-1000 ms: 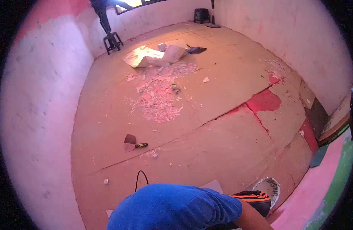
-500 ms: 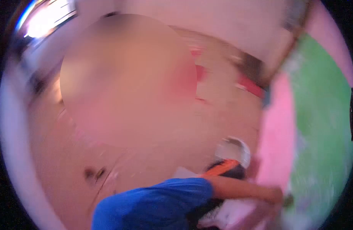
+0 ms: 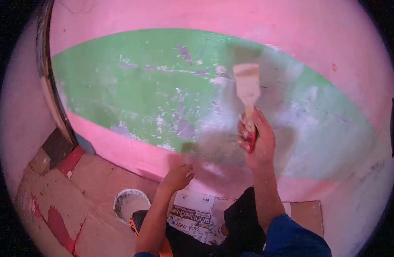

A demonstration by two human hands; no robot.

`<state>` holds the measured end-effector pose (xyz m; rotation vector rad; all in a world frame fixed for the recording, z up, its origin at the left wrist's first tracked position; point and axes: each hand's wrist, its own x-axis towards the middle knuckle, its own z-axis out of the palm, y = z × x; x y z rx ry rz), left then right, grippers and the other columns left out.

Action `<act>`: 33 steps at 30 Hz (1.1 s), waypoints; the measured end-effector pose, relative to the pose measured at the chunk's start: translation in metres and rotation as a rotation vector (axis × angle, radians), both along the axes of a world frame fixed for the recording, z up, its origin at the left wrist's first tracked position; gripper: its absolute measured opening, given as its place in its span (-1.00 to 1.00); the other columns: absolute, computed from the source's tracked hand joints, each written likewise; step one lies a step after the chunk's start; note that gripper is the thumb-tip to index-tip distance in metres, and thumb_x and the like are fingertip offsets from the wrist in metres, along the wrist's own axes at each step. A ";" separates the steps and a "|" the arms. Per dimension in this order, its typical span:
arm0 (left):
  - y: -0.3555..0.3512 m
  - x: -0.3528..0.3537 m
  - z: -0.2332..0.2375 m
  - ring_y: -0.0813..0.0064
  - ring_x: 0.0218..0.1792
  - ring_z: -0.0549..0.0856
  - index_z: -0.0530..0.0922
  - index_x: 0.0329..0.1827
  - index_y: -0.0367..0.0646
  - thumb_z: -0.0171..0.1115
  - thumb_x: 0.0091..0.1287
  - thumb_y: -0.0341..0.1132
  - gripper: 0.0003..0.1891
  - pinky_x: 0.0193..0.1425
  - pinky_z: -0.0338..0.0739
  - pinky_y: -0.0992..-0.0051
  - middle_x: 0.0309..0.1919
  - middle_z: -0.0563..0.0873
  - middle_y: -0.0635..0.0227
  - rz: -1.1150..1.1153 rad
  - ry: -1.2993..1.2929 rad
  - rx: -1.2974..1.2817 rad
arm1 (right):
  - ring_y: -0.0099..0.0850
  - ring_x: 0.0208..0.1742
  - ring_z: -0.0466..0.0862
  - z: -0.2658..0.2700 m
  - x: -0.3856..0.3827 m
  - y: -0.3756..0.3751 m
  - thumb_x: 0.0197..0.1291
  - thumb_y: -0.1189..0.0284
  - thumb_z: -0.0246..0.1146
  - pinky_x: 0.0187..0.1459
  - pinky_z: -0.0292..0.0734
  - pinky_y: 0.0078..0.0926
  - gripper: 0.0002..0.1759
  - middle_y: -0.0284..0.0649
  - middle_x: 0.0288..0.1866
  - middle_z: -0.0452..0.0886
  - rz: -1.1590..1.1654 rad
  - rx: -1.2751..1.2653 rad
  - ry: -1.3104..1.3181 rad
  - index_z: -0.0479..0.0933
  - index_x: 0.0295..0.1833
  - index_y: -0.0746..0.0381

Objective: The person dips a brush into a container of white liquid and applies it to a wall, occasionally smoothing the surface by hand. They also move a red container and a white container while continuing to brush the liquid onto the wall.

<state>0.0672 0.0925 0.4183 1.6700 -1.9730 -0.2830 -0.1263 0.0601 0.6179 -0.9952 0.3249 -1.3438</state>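
Note:
My right hand (image 3: 259,137) is closed around the handle of a flat paintbrush (image 3: 248,83), which points upward. The brush head is broad and pale, and there is red on the handle end. Behind the brush is a wall with a green painted area (image 3: 141,92) marked by pale, scraped-looking patches. My left hand (image 3: 179,176) hangs lower, with fingers curled in front of the pink lower band (image 3: 120,145). I see nothing held in it, though a pale spot shows at its fingertips.
A round white tub (image 3: 132,204) stands on the brown floor covering (image 3: 94,184), left of my left forearm. Printed cardboard (image 3: 192,214) lies by the wall under my legs. Red patches (image 3: 60,227) mark the floor at lower left. A dark wooden edge (image 3: 56,85) borders the wall.
The view has swung from the room and floor to the green and pink wall, which now fills the middle. Both hands and the paintbrush are now plainly visible; the earlier frame is blurred.

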 end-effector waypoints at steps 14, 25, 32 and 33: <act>-0.020 0.000 -0.002 0.03 -0.19 0.53 0.44 -0.17 -0.29 0.02 0.19 -0.24 -0.72 -0.09 0.39 0.21 -0.23 0.55 0.00 -0.033 0.014 -0.027 | -0.69 -0.75 0.30 -0.103 0.020 0.001 0.17 0.35 0.06 -0.79 0.12 -0.77 -0.86 -0.49 -0.68 0.30 -0.153 0.218 0.331 0.45 -0.25 0.16; -0.020 0.004 -0.006 0.10 -0.09 0.51 0.45 -0.12 -0.28 0.01 0.21 -0.22 -0.69 0.00 0.38 0.28 -0.14 0.54 0.03 -0.019 0.020 0.024 | 0.00 -0.18 0.53 -0.113 0.045 -0.024 -0.04 0.53 0.01 -0.17 0.44 -0.20 -0.47 0.19 -0.26 0.49 -0.551 -0.713 1.796 0.26 0.14 0.40; -0.009 0.001 -0.010 0.08 -0.06 0.50 0.42 -0.08 -0.28 0.02 0.21 -0.19 -0.65 0.05 0.35 0.27 -0.10 0.53 0.03 -0.062 0.031 0.092 | 0.01 -0.39 0.54 0.005 0.036 -0.050 0.03 0.36 0.06 -0.26 0.42 -0.13 -0.72 0.13 -0.49 0.51 -0.764 -0.915 1.318 0.51 -0.42 0.39; -0.008 0.002 -0.011 0.09 -0.04 0.49 0.42 -0.07 -0.28 0.03 0.20 -0.18 -0.64 0.07 0.35 0.27 -0.09 0.52 0.03 -0.061 0.038 0.055 | 0.02 -0.38 0.54 0.045 0.039 -0.047 0.09 0.32 0.02 -0.26 0.42 -0.13 -0.69 0.14 -0.47 0.51 -0.917 -0.993 1.334 0.51 -0.34 0.37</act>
